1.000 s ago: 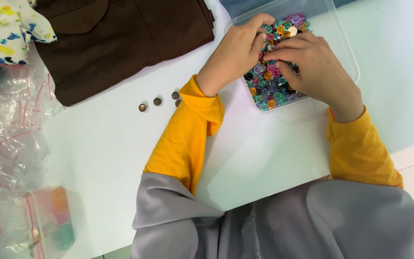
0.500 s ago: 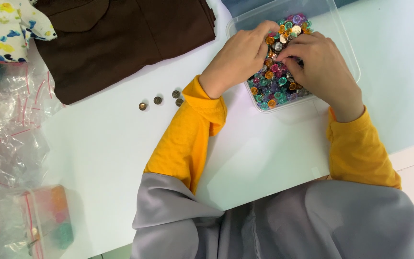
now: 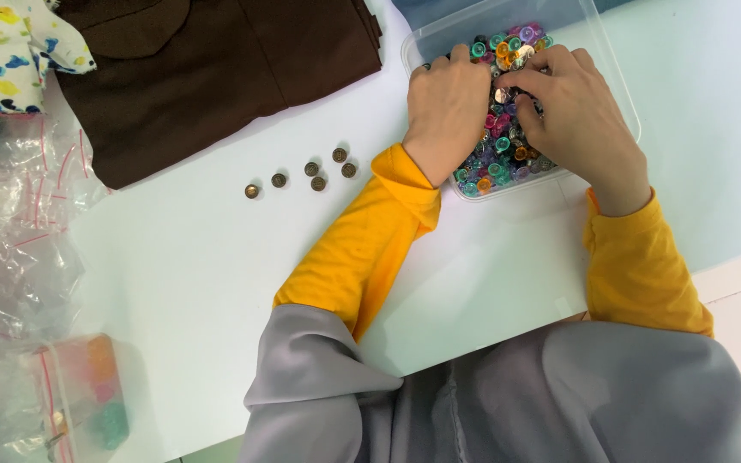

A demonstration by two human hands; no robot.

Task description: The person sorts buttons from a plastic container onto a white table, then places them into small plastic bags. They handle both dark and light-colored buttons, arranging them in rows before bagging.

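Observation:
A clear plastic box [image 3: 611, 81] near the table's far edge is filled with several small buttons [image 3: 495, 163] in many colours. Both of my hands are inside it. My left hand [image 3: 446, 103] lies knuckles up on the left side of the pile, fingers curled down into the buttons. My right hand [image 3: 572, 111] covers the right side, its fingertips meeting the left hand's around a shiny metallic button [image 3: 503, 94]. The fingertips are buried, so any grip is hidden. Both wrists wear yellow sleeves.
Several small brass buttons [image 3: 310, 174] lie in a row on the white table [image 3: 190, 274], left of my left sleeve. A folded brown garment [image 3: 216, 69] lies at the back, floral fabric [image 3: 2, 47] beside it. Clear zip bags [image 3: 10, 257] pile along the left edge.
Both hands have stayed in the box, with the fingers shifting among the buttons. The right fingertips have drawn closer to the left hand.

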